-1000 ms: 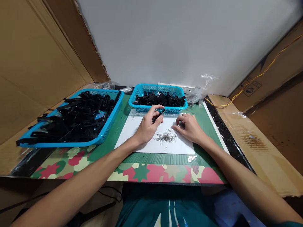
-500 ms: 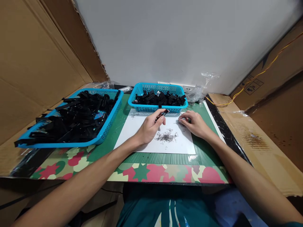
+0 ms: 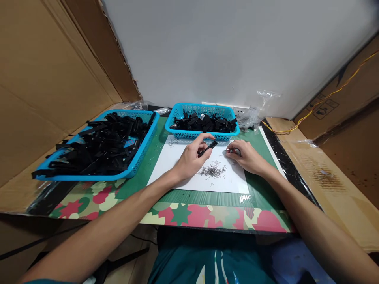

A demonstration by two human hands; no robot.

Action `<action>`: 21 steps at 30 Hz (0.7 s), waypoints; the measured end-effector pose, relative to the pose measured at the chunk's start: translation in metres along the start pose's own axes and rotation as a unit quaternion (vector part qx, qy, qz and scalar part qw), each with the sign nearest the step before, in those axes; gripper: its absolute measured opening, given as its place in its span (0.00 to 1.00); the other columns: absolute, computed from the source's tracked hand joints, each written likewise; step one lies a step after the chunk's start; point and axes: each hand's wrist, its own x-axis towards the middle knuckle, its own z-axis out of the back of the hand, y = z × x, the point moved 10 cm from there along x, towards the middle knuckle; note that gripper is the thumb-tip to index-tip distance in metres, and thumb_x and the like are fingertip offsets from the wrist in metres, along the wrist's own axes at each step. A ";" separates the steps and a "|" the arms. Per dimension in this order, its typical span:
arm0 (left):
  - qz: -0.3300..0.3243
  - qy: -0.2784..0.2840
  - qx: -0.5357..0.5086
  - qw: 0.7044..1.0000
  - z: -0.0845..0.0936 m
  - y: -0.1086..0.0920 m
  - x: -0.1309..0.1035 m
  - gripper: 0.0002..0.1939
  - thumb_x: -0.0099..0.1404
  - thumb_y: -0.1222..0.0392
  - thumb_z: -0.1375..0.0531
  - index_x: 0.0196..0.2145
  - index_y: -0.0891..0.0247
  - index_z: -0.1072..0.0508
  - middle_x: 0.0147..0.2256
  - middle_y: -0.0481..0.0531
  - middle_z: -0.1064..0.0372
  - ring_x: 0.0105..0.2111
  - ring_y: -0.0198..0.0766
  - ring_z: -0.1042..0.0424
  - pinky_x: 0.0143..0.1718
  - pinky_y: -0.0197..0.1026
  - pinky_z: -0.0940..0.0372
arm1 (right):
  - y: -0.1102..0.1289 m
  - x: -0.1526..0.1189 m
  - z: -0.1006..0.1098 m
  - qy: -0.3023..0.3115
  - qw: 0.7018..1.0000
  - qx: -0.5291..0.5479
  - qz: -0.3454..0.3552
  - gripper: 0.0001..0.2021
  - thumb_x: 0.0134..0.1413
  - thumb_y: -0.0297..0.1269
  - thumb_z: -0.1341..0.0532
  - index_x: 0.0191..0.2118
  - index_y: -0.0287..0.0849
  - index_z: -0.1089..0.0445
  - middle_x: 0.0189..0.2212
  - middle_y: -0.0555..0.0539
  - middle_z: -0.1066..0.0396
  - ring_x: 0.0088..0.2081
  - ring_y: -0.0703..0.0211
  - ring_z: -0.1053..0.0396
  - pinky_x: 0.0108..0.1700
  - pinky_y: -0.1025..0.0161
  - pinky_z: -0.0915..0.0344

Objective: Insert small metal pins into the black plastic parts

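My left hand point(image 3: 194, 157) grips a small black plastic part point(image 3: 211, 148) above the white sheet point(image 3: 183, 187), its index finger raised over the part. To the right, my right hand point(image 3: 245, 156) pinches a thin metallic tool point(image 3: 230, 150), most of which the fingers hide. A pile of tiny dark wire pieces point(image 3: 212, 170) lies on the sheet between and below the hands. Some more wire bits point(image 3: 173, 142) are at the sheet's upper left. Right behind the sheet stands a small blue basket point(image 3: 204, 135) holding black parts point(image 3: 207, 123).
A large blue basket point(image 3: 143, 152) heaped with long black pieces point(image 3: 97, 146) stands at the left. Crumpled clear plastic point(image 3: 250, 117) lies at the back right. Cardboard walls point(image 3: 349, 138) flank the table, and a yellow wire point(image 3: 308, 114) runs along the right one.
My left hand has turned the black part and lifted its index finger off it. The tool between my right fingers shows more clearly. The whole view has shifted slightly.
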 end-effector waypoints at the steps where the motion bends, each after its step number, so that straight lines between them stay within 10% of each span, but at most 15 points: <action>1: -0.001 0.001 0.004 1.000 0.000 0.000 0.000 0.16 0.74 0.59 0.43 0.57 0.59 0.32 0.27 0.43 0.38 0.27 0.34 0.40 0.33 0.39 0.44 | 0.001 0.000 0.001 0.002 1.000 0.013 0.007 0.04 0.67 0.35 0.37 0.39 0.44 0.25 0.41 0.44 0.22 0.44 0.48 0.30 0.47 0.54 0.40; 21: 0.014 0.046 -0.021 0.999 -0.011 -0.001 -0.003 0.21 0.78 0.52 0.46 0.64 0.58 0.40 0.38 0.50 0.28 0.35 0.39 0.31 0.41 0.42 0.36 | 0.010 -0.008 -0.008 0.069 0.996 -0.051 0.023 0.04 0.67 0.36 0.36 0.39 0.46 0.23 0.39 0.44 0.25 0.46 0.45 0.32 0.50 0.48 0.44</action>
